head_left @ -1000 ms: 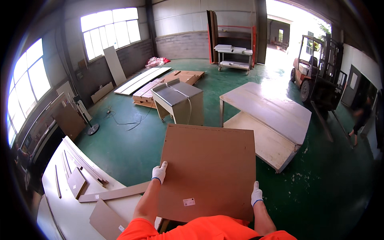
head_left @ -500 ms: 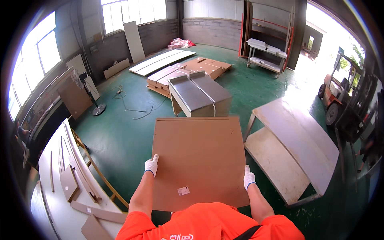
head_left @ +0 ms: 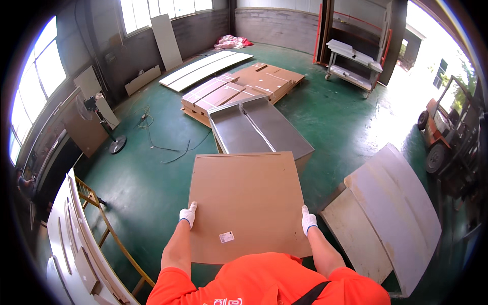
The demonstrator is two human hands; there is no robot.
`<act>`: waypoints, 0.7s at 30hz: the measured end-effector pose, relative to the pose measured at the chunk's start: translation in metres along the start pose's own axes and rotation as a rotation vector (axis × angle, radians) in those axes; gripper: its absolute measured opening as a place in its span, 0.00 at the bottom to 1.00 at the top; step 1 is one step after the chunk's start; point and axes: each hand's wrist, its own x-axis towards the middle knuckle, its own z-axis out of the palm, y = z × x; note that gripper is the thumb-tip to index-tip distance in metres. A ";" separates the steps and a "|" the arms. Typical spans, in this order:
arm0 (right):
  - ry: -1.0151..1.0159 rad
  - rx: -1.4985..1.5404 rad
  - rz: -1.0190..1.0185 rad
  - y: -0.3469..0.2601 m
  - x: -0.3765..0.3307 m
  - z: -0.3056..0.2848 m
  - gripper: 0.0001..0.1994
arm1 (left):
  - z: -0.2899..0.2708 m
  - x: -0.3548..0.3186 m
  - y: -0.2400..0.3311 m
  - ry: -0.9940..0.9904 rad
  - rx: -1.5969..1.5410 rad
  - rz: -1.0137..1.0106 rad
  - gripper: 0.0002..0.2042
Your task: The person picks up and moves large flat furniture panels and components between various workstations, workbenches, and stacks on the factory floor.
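A person in an orange shirt (head_left: 254, 279) held a flat brown panel (head_left: 246, 198) on the near side of a metal-topped table (head_left: 284, 134) in a workshop with a glossy green floor (head_left: 152, 188). The white-gloved left hand (head_left: 187, 215) and right hand (head_left: 308, 219) were clasped on the panel's opposite edges, thumbs up along its face, the other fingers largely hidden. A pale strap (head_left: 256, 127) crossed the metal-topped table, and a cable (head_left: 180, 150) trailed over the floor to its left. Strapped brown packages (head_left: 277, 81) lay stacked just beyond it, with long white boards (head_left: 203, 71) farther off. A pedestal fan (head_left: 117, 145) stood to its left; at its near left, a pale work surface (head_left: 59, 207) bore narrow strips (head_left: 64, 244). To its right were a worn, pale low table (head_left: 396, 190) and, farther out, an orange forklift (head_left: 441, 132); beyond it to the right, a wheeled trolley (head_left: 356, 62) stood near a bright doorway (head_left: 414, 61).
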 end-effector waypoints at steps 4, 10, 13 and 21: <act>-0.059 -0.013 -0.085 -0.060 0.102 -0.002 0.42 | 0.035 0.004 0.013 0.032 0.155 -0.072 0.43; -0.199 -0.101 -0.181 -0.087 0.192 -0.030 0.36 | 0.074 -0.041 0.061 -0.110 -0.247 -0.261 0.40; -0.217 -0.122 -0.223 -0.150 0.238 -0.031 0.35 | 0.091 -0.012 0.109 -0.077 -0.315 -0.298 0.39; -0.062 -0.426 -0.397 -0.281 0.353 -0.018 0.32 | 0.131 0.038 0.183 -0.077 -0.266 -0.214 0.33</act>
